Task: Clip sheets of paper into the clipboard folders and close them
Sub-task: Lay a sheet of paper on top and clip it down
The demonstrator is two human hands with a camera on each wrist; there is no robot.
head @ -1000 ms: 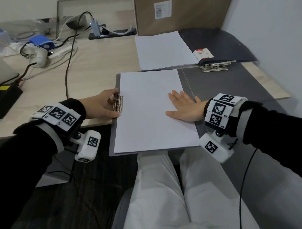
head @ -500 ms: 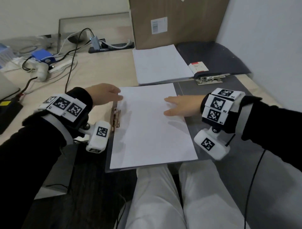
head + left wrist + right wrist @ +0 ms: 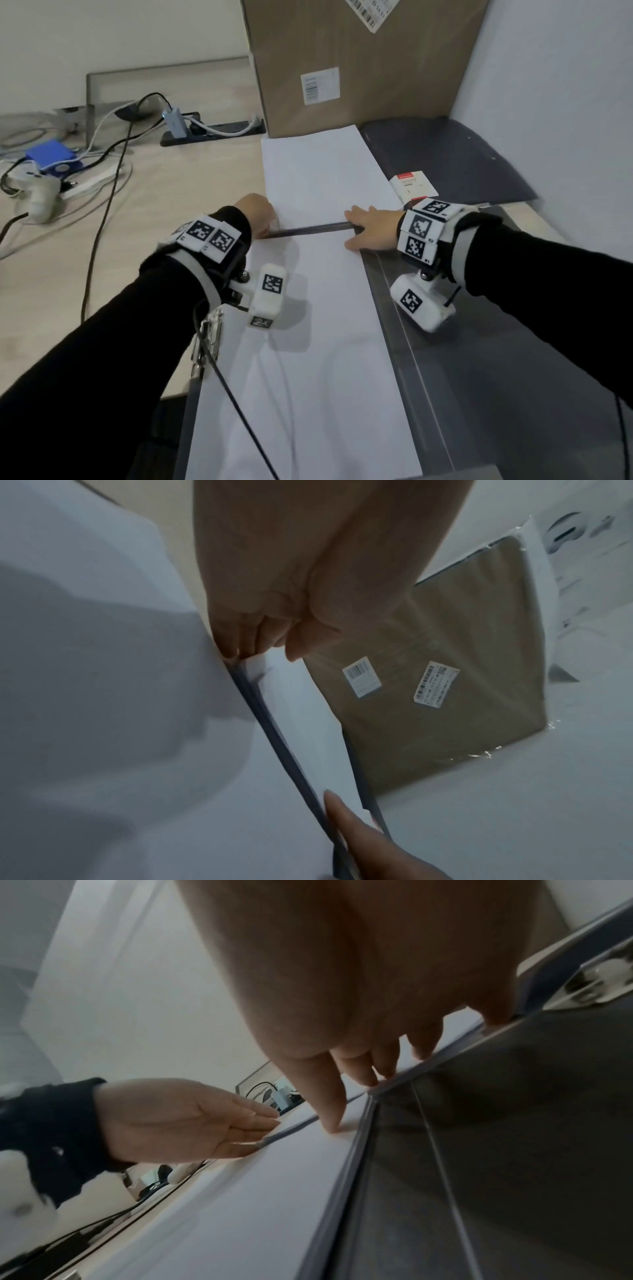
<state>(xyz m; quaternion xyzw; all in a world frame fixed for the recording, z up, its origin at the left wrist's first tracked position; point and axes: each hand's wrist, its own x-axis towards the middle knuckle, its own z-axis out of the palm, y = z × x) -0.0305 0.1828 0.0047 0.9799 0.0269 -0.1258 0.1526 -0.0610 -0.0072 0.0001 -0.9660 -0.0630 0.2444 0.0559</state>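
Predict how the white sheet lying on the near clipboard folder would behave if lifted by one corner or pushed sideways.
Probably floppy: the sheet looks very thin and shows faint ripples, so a lifted corner would likely droop. Probably light and apt to slide: it lies flat on the smooth grey folder, so a push may shift it.

The head camera looks forward and down from above both forearms onto the desk (image 3: 144, 212), taking in the paper (image 3: 308, 359) and a cardboard box (image 3: 359, 68) at the far edge. The left wrist camera sits close under the left hand (image 3: 291, 601), facing along the fingers toward the same box (image 3: 445, 696). The right wrist camera looks low across the paper (image 3: 240, 1191) and catches the left hand (image 3: 178, 1118) too.
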